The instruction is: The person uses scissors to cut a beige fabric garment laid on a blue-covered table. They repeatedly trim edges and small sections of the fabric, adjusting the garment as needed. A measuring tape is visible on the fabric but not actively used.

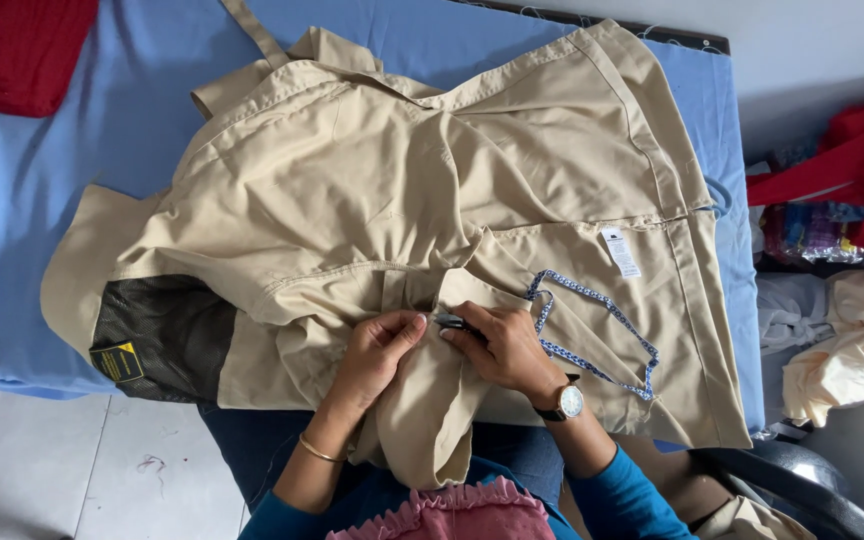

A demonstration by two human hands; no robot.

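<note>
A large beige garment (pixel 372 190) lies spread over a blue-covered table (pixel 42 170), its near edge hanging into my lap. My left hand (pixel 377 350) pinches a fold of the beige cloth at the near middle. My right hand (pixel 502 345), with a wristwatch, holds a small dark tool (pixel 452 322) against the same fold, its tip close to my left thumb. A blue-and-white patterned cord (pixel 592 330) loops over the cloth just right of my right hand. A dark mesh panel with a yellow label (pixel 157 335) shows at the garment's left.
A red cloth (pixel 17 45) lies at the table's far left corner. A heap of red, white and cream fabrics (pixel 837 260) sits to the right of the table. A black chair arm (pixel 802 485) is at the lower right. Pale floor tiles (pixel 72 470) show at lower left.
</note>
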